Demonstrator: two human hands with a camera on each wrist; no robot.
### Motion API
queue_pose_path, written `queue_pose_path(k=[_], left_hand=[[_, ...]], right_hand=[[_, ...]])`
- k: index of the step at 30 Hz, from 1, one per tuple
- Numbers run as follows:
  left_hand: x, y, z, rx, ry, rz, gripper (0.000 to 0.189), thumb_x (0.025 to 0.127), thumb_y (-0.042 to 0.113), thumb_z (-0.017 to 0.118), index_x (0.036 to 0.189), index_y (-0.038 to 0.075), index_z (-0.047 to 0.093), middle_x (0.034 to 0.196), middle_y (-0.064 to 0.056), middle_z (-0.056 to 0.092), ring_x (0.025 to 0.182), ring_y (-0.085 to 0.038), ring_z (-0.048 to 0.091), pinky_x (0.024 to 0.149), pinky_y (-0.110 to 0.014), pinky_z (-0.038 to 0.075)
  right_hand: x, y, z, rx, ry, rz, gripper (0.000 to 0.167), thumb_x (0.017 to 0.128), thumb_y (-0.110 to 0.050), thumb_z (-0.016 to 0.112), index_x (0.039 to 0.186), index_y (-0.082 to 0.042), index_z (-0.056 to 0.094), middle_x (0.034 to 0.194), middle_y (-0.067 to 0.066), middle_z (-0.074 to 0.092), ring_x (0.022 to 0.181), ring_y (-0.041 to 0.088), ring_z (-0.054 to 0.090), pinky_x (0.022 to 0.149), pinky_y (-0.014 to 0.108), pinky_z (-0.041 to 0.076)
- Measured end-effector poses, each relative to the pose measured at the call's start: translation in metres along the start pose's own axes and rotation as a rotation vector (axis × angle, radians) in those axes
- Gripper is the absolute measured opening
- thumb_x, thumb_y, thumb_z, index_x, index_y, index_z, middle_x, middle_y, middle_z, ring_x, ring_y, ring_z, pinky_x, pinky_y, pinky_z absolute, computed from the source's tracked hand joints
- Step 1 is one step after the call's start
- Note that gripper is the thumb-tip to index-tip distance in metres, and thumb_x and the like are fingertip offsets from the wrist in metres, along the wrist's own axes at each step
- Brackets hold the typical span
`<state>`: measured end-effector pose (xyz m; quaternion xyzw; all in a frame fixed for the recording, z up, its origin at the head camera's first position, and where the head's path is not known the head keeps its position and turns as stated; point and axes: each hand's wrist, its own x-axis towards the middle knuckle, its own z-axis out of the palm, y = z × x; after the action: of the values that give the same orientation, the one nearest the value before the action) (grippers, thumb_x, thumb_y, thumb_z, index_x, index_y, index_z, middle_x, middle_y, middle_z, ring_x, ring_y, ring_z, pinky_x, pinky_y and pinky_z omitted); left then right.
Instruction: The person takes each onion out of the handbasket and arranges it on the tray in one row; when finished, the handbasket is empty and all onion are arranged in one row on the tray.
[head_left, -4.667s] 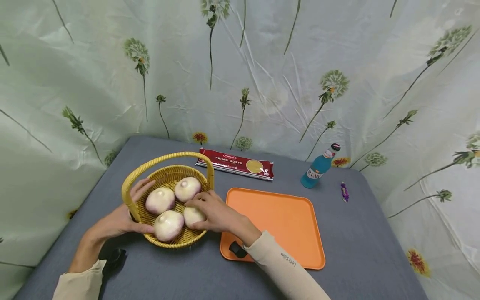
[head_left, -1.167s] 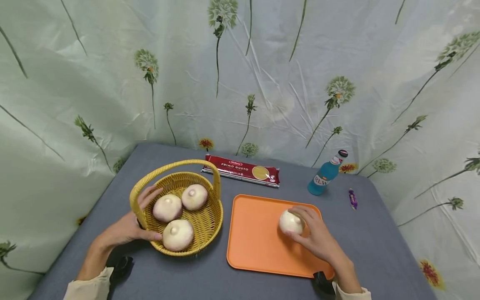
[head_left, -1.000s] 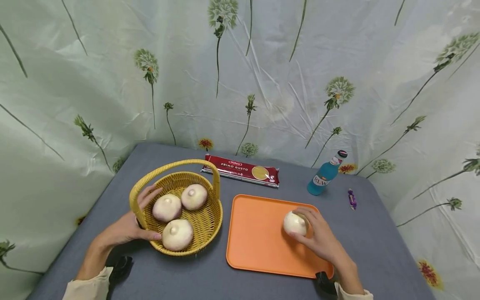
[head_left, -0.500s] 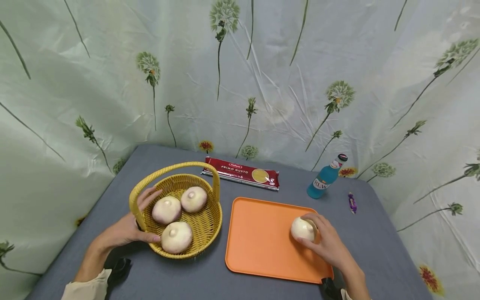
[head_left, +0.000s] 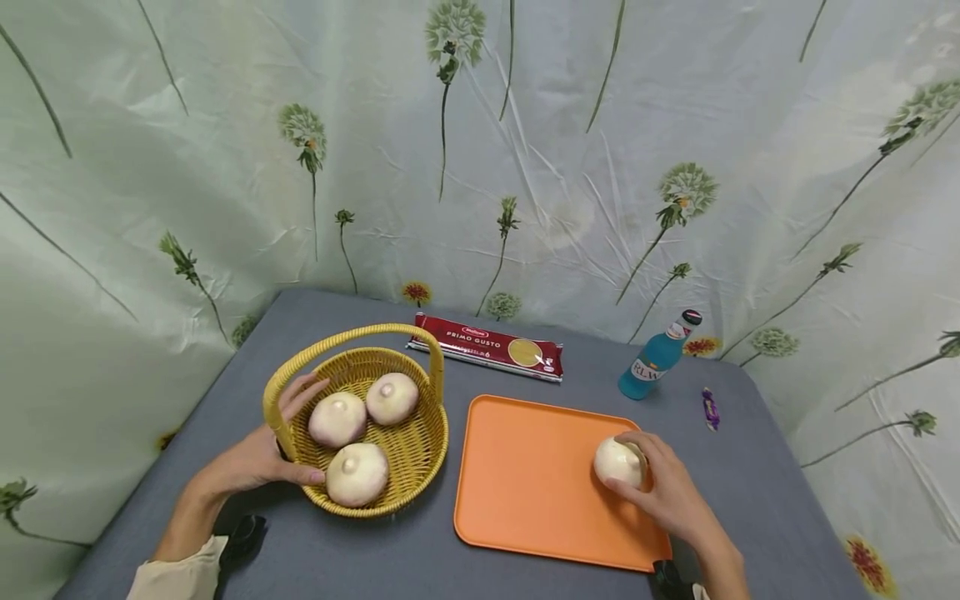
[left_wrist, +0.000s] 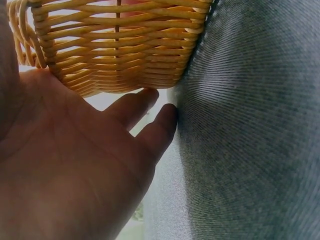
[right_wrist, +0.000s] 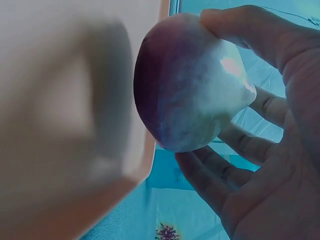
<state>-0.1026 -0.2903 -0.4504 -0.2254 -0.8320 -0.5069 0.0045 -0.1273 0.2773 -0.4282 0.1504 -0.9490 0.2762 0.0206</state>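
Observation:
A yellow wicker basket [head_left: 408, 483] with a tall handle stands at the left of the table, holding 3 white-and-purple turnips [head_left: 357, 475]. My left hand [head_left: 258, 457] grips its left side, thumb over the rim and fingers by the handle; the left wrist view shows the palm close to the woven wall [left_wrist: 120, 55]. Over the right part of an orange tray [head_left: 525, 483], my right hand [head_left: 667, 487] holds another turnip [head_left: 618, 462] between thumb and fingers. That turnip [right_wrist: 185, 90] has its purple side towards the tray; whether they touch I cannot tell.
Behind the tray lies a red spaghetti packet [head_left: 487, 348]. A blue bottle [head_left: 652, 364] stands at the back right, with a purple wrapped candy [head_left: 710, 409] beside it. Flowered cloth [head_left: 480, 167] hangs behind the grey table [head_left: 360, 554].
My right hand took the turnip out of the basket and carried it over the tray. In the last second it moved further right with it. The left hand stays on the basket.

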Motion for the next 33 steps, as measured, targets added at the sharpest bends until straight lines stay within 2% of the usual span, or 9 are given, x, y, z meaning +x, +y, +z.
queue_pose_path(k=[6, 14, 20, 29, 33], left_hand=[[0.001, 0.0008, 0.0006, -0.009, 0.003, 0.001, 0.122, 0.062, 0.006, 0.093, 0.159, 0.005, 0.019, 0.162, -0.023, -0.002, 0.148, -0.009, -0.002, 0.098, -0.004, 0.013], [0.0024, 0.0005, 0.0001, -0.017, 0.005, 0.006, 0.122, 0.062, 0.006, 0.093, 0.159, 0.005, 0.019, 0.162, -0.023, -0.003, 0.148, -0.019, -0.002, 0.098, -0.004, 0.013], [0.0004, -0.0005, 0.0016, -0.015, 0.01, 0.002, 0.122, 0.062, 0.006, 0.093, 0.159, 0.005, 0.02, 0.162, -0.023, -0.002, 0.147, -0.009, -0.002, 0.098, -0.004, 0.013], [0.0006, -0.0015, 0.0011, -0.012, 0.011, 0.008, 0.122, 0.062, 0.007, 0.093, 0.159, 0.005, 0.02, 0.161, -0.026, -0.001, 0.148, -0.014, -0.002, 0.099, -0.004, 0.012], [0.0006, -0.0028, 0.0013, -0.007, 0.012, 0.007, 0.121, 0.062, 0.007, 0.093, 0.159, 0.005, 0.02, 0.161, -0.026, -0.001, 0.147, -0.01, -0.001, 0.099, -0.004, 0.012]], right_hand=[[-0.0028, 0.0028, -0.001, -0.007, -0.005, 0.0, 0.056, 0.084, -0.036, 0.082, 0.128, -0.012, 0.058, 0.132, 0.017, 0.056, 0.124, 0.043, 0.048, 0.09, 0.066, 0.046], [-0.0035, 0.0029, -0.0033, -0.014, -0.013, 0.027, 0.055, 0.084, -0.037, 0.081, 0.127, -0.012, 0.058, 0.131, 0.017, 0.055, 0.123, 0.042, 0.046, 0.089, 0.066, 0.046], [-0.0042, 0.0033, -0.0027, -0.011, -0.025, 0.027, 0.055, 0.083, -0.036, 0.082, 0.126, -0.012, 0.058, 0.13, 0.016, 0.056, 0.122, 0.041, 0.047, 0.091, 0.067, 0.045], [-0.005, 0.0054, -0.0017, -0.022, -0.033, 0.041, 0.056, 0.083, -0.037, 0.082, 0.126, -0.011, 0.058, 0.131, 0.017, 0.056, 0.121, 0.041, 0.047, 0.091, 0.066, 0.046], [-0.0059, 0.0066, -0.0018, -0.015, -0.033, 0.044, 0.056, 0.083, -0.037, 0.082, 0.126, -0.012, 0.058, 0.131, 0.018, 0.055, 0.12, 0.04, 0.047, 0.088, 0.063, 0.048]])
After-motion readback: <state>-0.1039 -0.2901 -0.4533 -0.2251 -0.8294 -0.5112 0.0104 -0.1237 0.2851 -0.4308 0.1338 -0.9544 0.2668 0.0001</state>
